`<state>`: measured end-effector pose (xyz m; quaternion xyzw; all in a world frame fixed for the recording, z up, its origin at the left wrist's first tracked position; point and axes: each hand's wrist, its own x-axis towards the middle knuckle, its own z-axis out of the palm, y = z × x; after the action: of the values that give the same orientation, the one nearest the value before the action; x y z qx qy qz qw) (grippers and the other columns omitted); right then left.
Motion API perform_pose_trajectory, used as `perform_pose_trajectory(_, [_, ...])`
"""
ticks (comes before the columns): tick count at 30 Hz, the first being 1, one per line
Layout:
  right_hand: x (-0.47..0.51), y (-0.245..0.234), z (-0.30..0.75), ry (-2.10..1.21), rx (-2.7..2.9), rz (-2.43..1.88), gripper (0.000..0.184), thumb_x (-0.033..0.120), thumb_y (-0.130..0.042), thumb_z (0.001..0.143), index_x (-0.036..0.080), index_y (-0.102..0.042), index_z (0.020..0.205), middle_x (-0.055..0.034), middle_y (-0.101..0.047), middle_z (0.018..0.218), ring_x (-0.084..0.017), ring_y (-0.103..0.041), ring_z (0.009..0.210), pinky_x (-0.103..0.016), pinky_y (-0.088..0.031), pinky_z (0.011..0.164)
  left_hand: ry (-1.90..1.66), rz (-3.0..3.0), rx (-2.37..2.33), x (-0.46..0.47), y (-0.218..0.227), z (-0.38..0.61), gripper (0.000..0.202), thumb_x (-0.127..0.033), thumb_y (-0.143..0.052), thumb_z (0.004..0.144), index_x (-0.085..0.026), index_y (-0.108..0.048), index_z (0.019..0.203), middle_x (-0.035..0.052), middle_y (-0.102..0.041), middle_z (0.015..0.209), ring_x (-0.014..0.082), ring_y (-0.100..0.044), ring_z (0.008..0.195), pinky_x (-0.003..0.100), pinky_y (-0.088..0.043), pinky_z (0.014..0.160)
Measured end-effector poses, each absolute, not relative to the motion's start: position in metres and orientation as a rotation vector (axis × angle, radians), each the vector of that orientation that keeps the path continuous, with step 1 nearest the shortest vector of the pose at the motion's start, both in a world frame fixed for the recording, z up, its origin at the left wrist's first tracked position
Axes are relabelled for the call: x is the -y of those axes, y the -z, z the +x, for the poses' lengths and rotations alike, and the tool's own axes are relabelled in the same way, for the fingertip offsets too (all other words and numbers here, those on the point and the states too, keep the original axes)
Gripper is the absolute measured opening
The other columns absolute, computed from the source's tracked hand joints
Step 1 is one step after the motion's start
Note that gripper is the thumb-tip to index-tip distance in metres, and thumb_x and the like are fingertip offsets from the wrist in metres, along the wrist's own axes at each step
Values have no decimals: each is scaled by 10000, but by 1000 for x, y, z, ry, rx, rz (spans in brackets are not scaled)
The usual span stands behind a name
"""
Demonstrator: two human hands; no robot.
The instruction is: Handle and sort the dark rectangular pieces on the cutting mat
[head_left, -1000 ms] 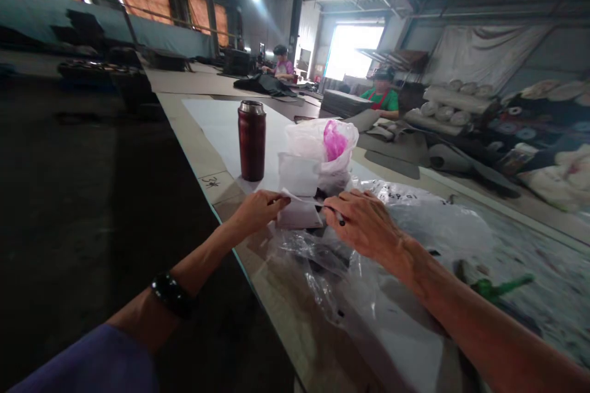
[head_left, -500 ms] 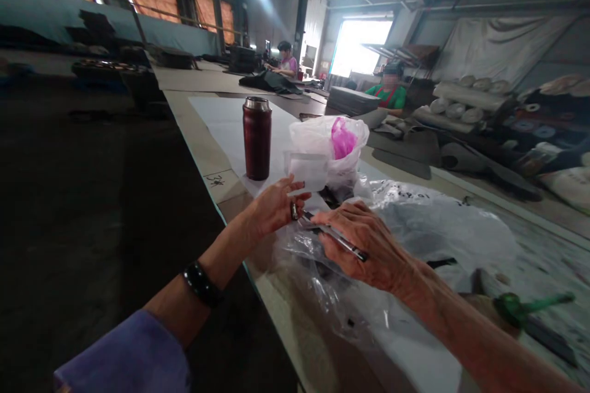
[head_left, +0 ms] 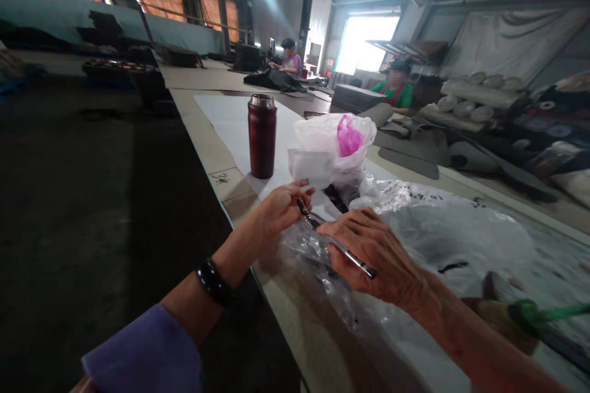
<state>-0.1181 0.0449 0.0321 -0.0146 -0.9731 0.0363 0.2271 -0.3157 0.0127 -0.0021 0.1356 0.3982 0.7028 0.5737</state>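
Note:
My right hand [head_left: 373,252] is closed around a slim silver and black pen [head_left: 353,260], its dark rear end sticking out below the fingers. The pen's other end reaches the curled fingers of my left hand [head_left: 283,209], which are closed on it. A small whitish translucent pouch [head_left: 311,167] stands just behind my left fingertips; whether they also grip it is unclear. Beneath both hands lies crumpled clear plastic [head_left: 318,261]. A dark red tumbler [head_left: 262,138] with a steel rim stands upright beyond my left hand.
Behind the pouch sits a white plastic bag [head_left: 318,131] with something pink inside. Printed plastic sheeting [head_left: 461,221] spreads to the right, near a green-handled object [head_left: 530,313]. The table edge [head_left: 216,196] runs along the left. Two people work farther back beside stacked dark sheets [head_left: 357,98].
The view has shifted slightly, so things appear a little farther right. The pen's front end now meets my left fingers, where a small gap showed before.

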Motion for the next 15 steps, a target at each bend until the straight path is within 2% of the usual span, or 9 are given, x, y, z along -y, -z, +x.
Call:
perform_pose_trajectory(4, [-46, -29, -117, -107, 2630, -28, 260, 151, -533, 779, 169, -606, 1029, -48, -684, 904, -211, -572, 853, -396, -378, 843, -1648, 364, -955, -11, 1, -314, 224, -306, -522, 900, -145, -543, 1053, 17, -588, 886, 92, -551, 618, 228, -484, 519])
perform_pose_trajectory(8, [-47, -30, -117, -278, 2498, -140, 232, 166, -524, 796, 188, -608, 1012, -39, -695, 915, -198, -598, 851, -368, -417, 833, -1558, 457, -981, -7, -3, -313, 199, -258, -473, 900, -143, -513, 1057, 27, -586, 805, 69, -487, 476, 183, -395, 408])
perform_pose_trajectory(12, [-47, -39, -121, -593, 2464, -404, 211, 239, -493, 846, 212, -603, 1024, -30, -700, 1004, -184, -637, 910, -321, -462, 824, -1490, 592, -984, -5, -6, -313, 342, -406, -413, 894, -166, -503, 1120, 86, -611, 875, 86, -499, 457, 176, -326, 357])
perform_pose_trajectory(15, [-46, -46, -127, -793, 2455, -546, 191, 278, -492, 846, 213, -616, 975, -17, -712, 938, -179, -661, 840, -286, -490, 727, -1471, 699, -970, -5, -5, -312, 472, -502, -332, 901, -174, -485, 1203, 99, -615, 885, 95, -484, 454, 183, -287, 346])
